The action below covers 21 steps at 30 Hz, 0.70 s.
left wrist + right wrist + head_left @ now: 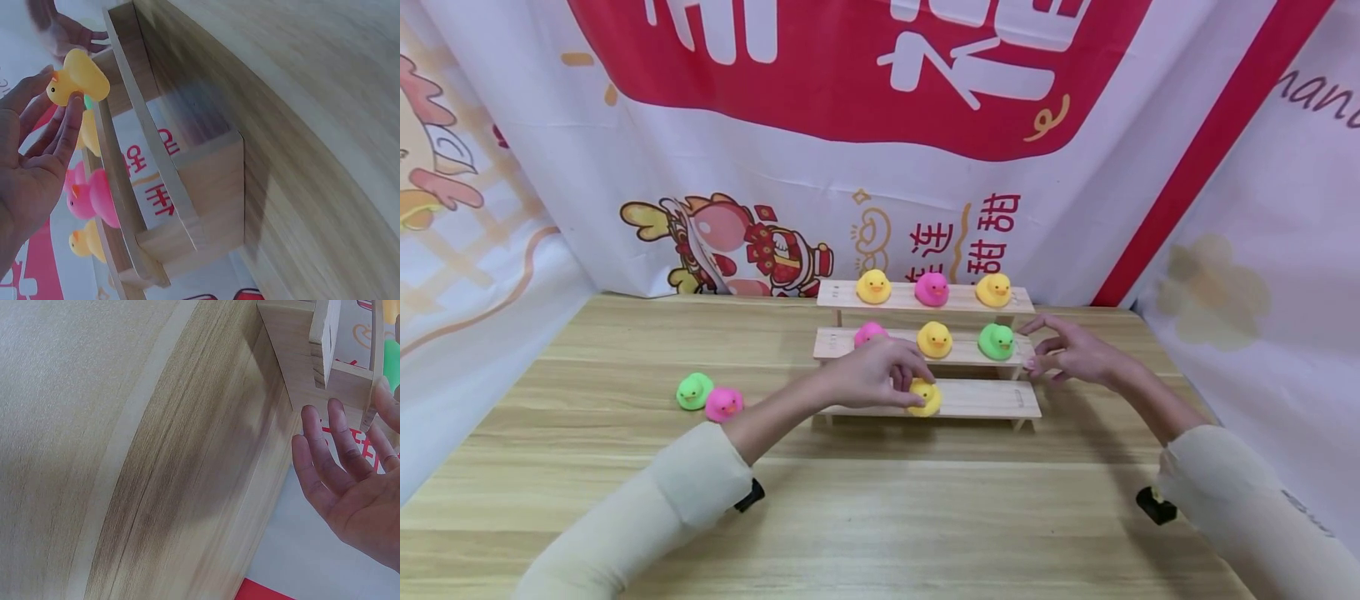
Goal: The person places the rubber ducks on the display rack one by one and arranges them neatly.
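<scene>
My left hand [880,372] pinches a yellow toy duck [927,398] between thumb and fingers at the bottom step of a wooden three-step stand [985,398]. In the left wrist view the held duck [80,80] is tilted; whether it touches the step, I cannot tell. At the stand's right end is my right hand [1075,352], its thumb at the end of the middle step and its other fingers loosely extended. On that step sit a pink duck [870,334], partly behind my left hand, a yellow duck [934,340] and a green duck [997,342].
Along the top step stand a yellow duck [874,287], a pink duck [932,289] and another yellow duck [994,290]. Left of the stand, a green duck [694,391] and a pink duck [724,405] lie on the wooden table [925,517]. A printed cloth [775,158] hangs behind.
</scene>
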{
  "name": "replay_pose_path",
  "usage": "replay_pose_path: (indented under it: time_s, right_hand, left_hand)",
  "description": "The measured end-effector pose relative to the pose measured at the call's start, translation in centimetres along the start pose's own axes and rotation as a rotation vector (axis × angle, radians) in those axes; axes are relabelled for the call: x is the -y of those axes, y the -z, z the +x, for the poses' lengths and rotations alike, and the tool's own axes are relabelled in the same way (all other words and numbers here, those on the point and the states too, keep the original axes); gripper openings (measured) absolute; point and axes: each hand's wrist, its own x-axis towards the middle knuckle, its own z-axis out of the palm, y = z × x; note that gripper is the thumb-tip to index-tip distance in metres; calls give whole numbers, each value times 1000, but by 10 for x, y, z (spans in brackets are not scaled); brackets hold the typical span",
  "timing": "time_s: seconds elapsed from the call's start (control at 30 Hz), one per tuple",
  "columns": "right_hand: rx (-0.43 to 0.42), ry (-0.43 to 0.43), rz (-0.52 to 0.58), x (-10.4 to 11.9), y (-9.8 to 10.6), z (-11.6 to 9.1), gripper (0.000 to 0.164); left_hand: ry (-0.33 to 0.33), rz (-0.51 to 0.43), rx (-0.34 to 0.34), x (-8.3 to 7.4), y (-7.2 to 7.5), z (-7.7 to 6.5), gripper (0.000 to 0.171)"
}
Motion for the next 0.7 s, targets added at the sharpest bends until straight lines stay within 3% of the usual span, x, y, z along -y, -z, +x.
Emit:
replay_pose_path:
  time_s: [0.23,0.7]
  right_hand:
    - [-4,9,5,-2,0,1,56]
    - [-7,-8,-14,-1,0,2,56]
  left_hand:
    - [8,32,-26,-4,-10,13,23]
    - [1,50,-9,-9,-23,36,24]
